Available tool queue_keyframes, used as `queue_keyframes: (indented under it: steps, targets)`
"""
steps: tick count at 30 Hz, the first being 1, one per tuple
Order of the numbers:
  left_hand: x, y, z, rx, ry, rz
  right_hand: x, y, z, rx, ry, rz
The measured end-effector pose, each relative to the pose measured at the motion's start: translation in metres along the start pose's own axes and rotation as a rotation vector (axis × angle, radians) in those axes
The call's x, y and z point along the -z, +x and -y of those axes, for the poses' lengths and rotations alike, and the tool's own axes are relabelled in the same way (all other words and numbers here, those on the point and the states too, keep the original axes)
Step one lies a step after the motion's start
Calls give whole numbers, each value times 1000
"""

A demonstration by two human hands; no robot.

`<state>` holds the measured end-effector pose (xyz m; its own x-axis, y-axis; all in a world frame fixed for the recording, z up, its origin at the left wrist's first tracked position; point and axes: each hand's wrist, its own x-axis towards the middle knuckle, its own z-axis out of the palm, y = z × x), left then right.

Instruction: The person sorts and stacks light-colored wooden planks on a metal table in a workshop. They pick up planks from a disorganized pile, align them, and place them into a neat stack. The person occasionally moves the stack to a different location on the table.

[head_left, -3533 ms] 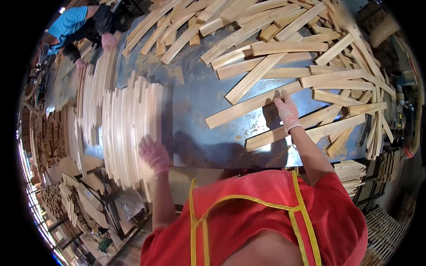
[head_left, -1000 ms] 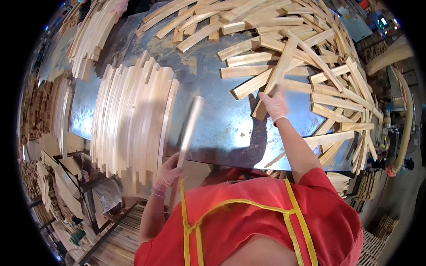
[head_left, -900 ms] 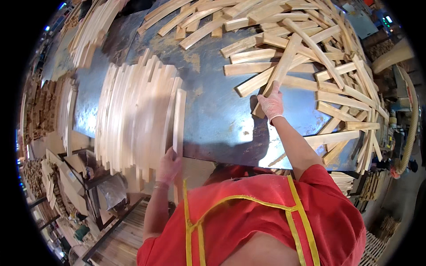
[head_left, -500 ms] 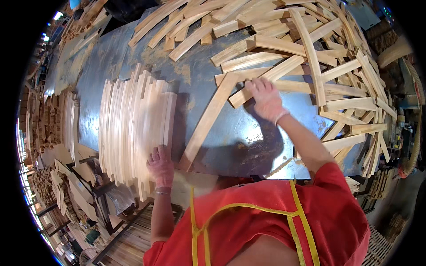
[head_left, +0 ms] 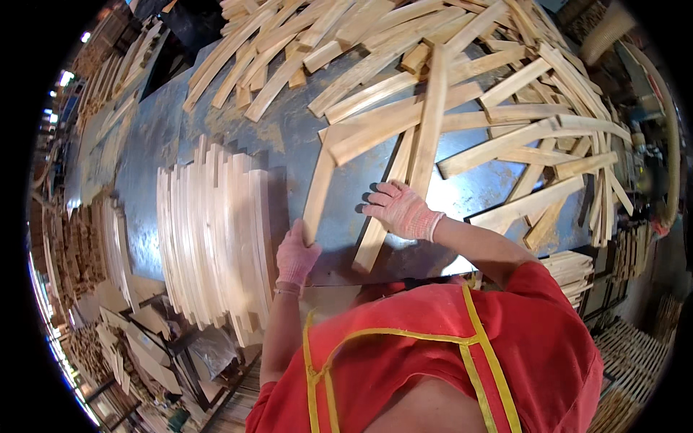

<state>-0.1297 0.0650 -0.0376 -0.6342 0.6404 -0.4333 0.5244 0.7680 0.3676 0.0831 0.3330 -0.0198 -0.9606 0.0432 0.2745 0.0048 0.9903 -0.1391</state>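
Note:
My left hand (head_left: 297, 258), in a pale pink knit glove, has its fingers closed at the near end of a wooden strip (head_left: 319, 189) that slants away across the metal table (head_left: 289, 144). My right hand (head_left: 404, 213), gloved with dark fingertips, lies palm down over another wooden strip (head_left: 375, 239), its fingers spread across it. A longer strip (head_left: 432, 108) ends right at this hand's knuckles. Left of my left hand, many pale strips stand side by side in a tight row (head_left: 216, 238), their near ends reaching past the table edge.
A loose heap of wooden strips (head_left: 505, 108) covers the far and right parts of the table. Stacked wood (head_left: 79, 238) stands at the far left, beside a dark metal frame (head_left: 188, 361). At right hangs a ribbed hose (head_left: 675, 144); below it lie slatted wood stacks (head_left: 628, 361).
My left hand has left the row and moved right to a strip's end. My right hand has come nearer and left, and a strip now slants toward me beneath it. The view has shifted.

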Motion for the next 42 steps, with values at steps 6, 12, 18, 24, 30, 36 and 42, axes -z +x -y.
queue_keyframes:
  steps: [6,12,18,24,30,36,42]
  targets:
    - [8,-39,54,-123,386,-494,24,-13,-19,-791,-202,-206]
    - [15,-31,40,-222,381,-580,8,-4,58,-885,259,-50]
    - [20,37,-68,-427,160,-413,-17,-28,123,-636,319,292]
    - [-19,50,-96,-131,-331,-383,-17,-29,87,-732,718,4]
    - [-16,48,-121,37,-899,-70,21,21,59,-703,1035,188]
    - [46,101,-203,-256,-80,-166,-75,-5,-57,-1510,1461,-729]
    - [-6,108,-150,-372,-189,49,-79,4,-60,-1419,1864,-748]
